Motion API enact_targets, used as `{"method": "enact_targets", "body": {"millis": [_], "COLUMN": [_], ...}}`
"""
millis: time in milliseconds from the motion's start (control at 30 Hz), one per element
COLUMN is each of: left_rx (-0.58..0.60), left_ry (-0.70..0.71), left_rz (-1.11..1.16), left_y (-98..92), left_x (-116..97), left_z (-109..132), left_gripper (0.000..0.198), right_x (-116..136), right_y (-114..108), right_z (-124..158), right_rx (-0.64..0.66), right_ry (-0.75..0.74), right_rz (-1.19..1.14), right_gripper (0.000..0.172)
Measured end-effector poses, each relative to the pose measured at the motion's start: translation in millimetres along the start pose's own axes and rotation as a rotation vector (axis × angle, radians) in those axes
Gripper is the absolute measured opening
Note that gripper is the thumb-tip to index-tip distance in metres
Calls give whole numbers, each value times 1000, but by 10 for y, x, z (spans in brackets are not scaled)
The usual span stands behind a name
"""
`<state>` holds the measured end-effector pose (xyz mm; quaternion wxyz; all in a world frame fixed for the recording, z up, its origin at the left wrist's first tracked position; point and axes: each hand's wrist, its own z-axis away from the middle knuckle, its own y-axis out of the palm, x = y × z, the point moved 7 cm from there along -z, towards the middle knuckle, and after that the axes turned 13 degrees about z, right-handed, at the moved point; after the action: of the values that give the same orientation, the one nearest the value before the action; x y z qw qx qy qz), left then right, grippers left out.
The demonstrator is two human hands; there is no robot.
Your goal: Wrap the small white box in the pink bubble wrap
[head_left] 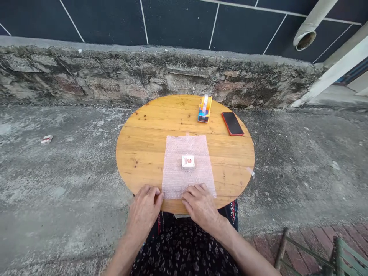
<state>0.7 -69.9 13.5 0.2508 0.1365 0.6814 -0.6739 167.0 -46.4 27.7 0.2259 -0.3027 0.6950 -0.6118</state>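
Observation:
A pink sheet of bubble wrap (175,176) lies flat on the round wooden table (140,149). On its middle sits a small white box (188,161) with red print on top. My left hand (146,203) is at the sheet's near left corner, its fingers curled and the thumb and forefinger closed at the corner. Along the near edge, right of the middle, my right hand (199,203) has its bent fingers over the wrap, with the thumb at the edge. The fingertips' exact grip is partly hidden. Neither hand touches the box.
A yellow and blue tape dispenser (204,109) stands at the table's far side. Right of it lies a phone (232,124) with a red edge. A piece of clear tape (251,172) hangs off the right rim. A low stone wall (115,78) runs behind the table.

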Motion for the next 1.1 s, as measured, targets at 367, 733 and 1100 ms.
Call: {"method": "enact_targets", "body": {"millis": [367,733,1100], "left_rx": [-66,-38,-101], "left_ry": [-58,-37,-201], "left_rz": [47,32,540], "left_y": [-22,71,25], "left_x": [27,-119,-23], "left_z": [-15,-58,-39], "left_gripper": [20,19,14], "right_x": [-516,-894,-845], "right_y": [-187,-159,-145], "right_z": [409,705,664], "right_rx": [-104,-119,-181], "right_ry": [257,367,329], "right_rz": [-97,0,-51], "right_gripper": [12,16,17]}}
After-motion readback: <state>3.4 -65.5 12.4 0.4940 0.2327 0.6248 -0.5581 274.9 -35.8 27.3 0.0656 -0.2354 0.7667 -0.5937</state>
